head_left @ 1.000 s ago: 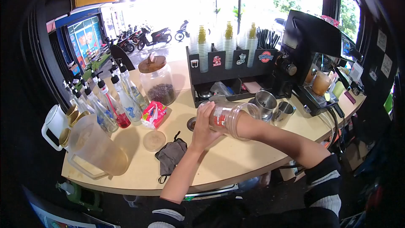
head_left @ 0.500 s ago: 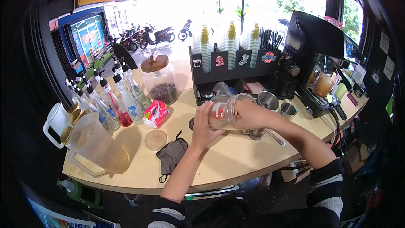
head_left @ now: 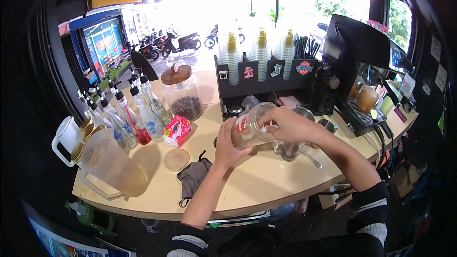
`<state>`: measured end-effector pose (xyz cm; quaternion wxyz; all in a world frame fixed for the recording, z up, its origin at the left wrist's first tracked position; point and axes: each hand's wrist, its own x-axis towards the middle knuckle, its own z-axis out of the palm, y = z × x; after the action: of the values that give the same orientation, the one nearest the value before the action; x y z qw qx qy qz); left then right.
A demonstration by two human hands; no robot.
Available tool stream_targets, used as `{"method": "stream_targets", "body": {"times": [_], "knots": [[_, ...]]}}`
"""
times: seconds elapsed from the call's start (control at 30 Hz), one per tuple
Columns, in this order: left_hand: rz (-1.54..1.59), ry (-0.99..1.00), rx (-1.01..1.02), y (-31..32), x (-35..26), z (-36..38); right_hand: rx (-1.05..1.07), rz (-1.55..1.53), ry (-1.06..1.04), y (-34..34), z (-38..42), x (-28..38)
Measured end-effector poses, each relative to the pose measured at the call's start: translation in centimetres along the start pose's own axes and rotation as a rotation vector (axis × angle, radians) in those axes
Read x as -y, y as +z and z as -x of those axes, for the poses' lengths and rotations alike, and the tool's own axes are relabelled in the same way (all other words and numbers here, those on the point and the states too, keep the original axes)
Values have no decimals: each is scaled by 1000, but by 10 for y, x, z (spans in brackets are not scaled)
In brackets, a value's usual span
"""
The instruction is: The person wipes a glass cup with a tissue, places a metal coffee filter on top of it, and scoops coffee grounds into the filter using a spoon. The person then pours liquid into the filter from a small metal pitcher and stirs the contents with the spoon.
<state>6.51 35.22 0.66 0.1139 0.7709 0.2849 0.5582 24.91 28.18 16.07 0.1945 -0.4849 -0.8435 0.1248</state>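
A clear plastic jar [head_left: 245, 129] with a red and white label lies tilted above the table, its mouth toward the right. My left hand [head_left: 227, 143] is wrapped round its base end. My right hand [head_left: 290, 124] is at the jar's mouth, its fingers curled at the rim; what they hold, if anything, is hidden. Below that hand stands a clear glass mug [head_left: 290, 152], and a metal spoon [head_left: 312, 158] lies to its right. A round lid [head_left: 176, 160] and a dark grey face mask [head_left: 194, 180] lie left of my left hand.
Several pump bottles [head_left: 124, 114], a plastic pitcher [head_left: 112, 166], a wooden-lidded jar [head_left: 183, 95] and a red-and-white packet [head_left: 177, 131] stand at left. A black organizer [head_left: 252, 85] with cup stacks is behind the jar. A coffee machine [head_left: 354, 74] stands right.
My right hand has drawn back from inside the jar to its mouth. My left hand keeps its grip on the jar, which has shifted slightly left.
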Motion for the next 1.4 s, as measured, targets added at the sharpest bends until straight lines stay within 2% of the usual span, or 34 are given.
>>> {"method": "stream_targets", "body": {"times": [0.2, 0.27, 0.3, 0.37, 0.6, 0.73, 0.83, 0.93, 1.0, 1.03, 1.1, 1.23, 1.33, 1.4], "knots": [[-23, 19, -6, -3, -2, -1, 62, -64, -50, -9, 0, -2], [-5, -6, -14, -3, -4, -2, 157, -138, 82, -20, 0, 3], [12, -31, -20, -3, -6, -2, 157, -136, 81, -22, -1, -1], [3, -33, -28, -4, -8, -3, 139, -354, 119, -24, -1, -15], [101, -160, 3, 0, -9, -1, 27, -479, 71, -47, 9, -24], [162, -155, -20, 8, -9, 1, -17, -535, 48, -54, 18, -38], [156, -168, -19, 15, -5, 4, -68, -503, 34, -65, 31, -51], [254, -393, -5, 24, -3, 13, -126, -402, 76, -77, 55, -66], [276, -453, 6, 28, -7, 15, -252, -281, 43, -79, 77, -76], [294, -504, 5, 30, -9, 14, -249, -285, 47, -80, 88, -79], [290, -499, -20, 33, -10, 14, -308, -156, 132, -82, 104, -84], [252, -423, -20, 35, -9, 11, -356, -137, 191, -84, 117, -86], [285, -439, -11, 38, 4, 17, -379, -61, 130, -72, 121, -98], [274, -449, -12, 39, 6, 20, -356, -34, 184, -72, 122, -92]]}}
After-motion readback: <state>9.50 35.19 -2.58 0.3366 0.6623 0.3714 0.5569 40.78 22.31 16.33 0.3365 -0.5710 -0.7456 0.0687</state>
